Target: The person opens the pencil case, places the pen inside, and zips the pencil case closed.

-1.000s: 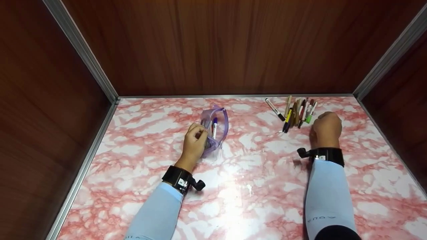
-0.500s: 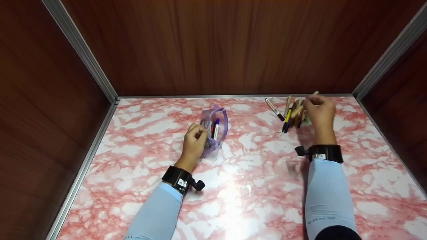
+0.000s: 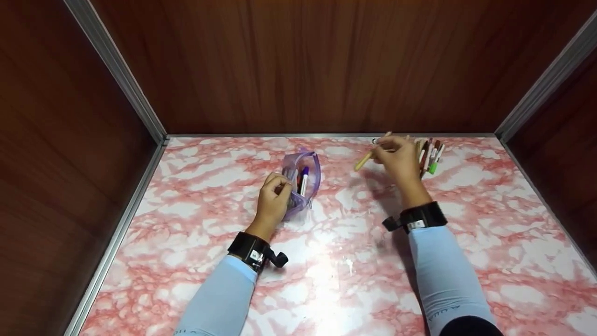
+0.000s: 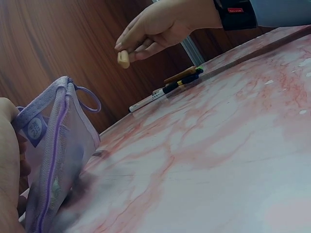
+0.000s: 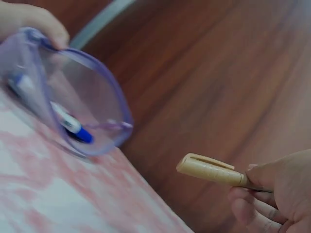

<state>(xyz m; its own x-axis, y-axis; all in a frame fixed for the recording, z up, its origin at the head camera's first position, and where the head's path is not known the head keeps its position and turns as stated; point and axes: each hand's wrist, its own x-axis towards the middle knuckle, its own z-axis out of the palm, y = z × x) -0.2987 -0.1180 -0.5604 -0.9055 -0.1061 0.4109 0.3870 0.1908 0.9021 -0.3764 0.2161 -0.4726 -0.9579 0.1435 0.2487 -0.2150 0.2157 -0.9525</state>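
Note:
A purple mesh pencil case (image 3: 318, 179) lies open on the table, its edge pinched by my left hand (image 3: 273, 198). Inside it, a white marker with a blue-purple cap (image 3: 304, 181) shows beside other pens, which are partly hidden. My right hand (image 3: 400, 156) is raised above the table between the case and the pen pile, pinching a pale yellow pen (image 3: 363, 161). The capped end of that pen (image 5: 209, 170) sticks out from the fingertips toward the case in the right wrist view. Case and pen are apart.
Several pens and markers (image 3: 431, 156) lie in a pile at the back right, partly behind my right hand. A white marker with a black cap (image 4: 148, 101) lies at the near end of the pile in the left wrist view. Wooden panels (image 3: 322, 70) wall the table's back and sides.
My right hand has picked the pale yellow pen up from the pile and carried it leftward toward the case. My left hand stays on the case's edge.

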